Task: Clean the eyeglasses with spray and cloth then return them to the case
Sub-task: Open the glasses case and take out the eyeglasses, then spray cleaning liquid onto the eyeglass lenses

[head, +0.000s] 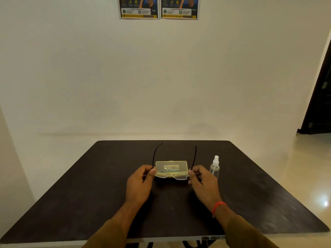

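The eyeglasses (171, 175) are held open above the middle of the dark table (89, 194), lenses toward the person, the 2 thin black temples pointing away to the far side. The left hand (138, 183) pinches the left temple near its hinge, and the right hand (203, 183) pinches the right temple the same way. Just behind the lenses lies the translucent yellow case (171, 166), closed, with pale lettering on its lid. To the right of the case, near the right hand, a clear spray bottle (215, 167) with a white nozzle stands upright. A red thread band (218, 206) circles the right wrist. On the far wall hang 2 posters (158, 8).
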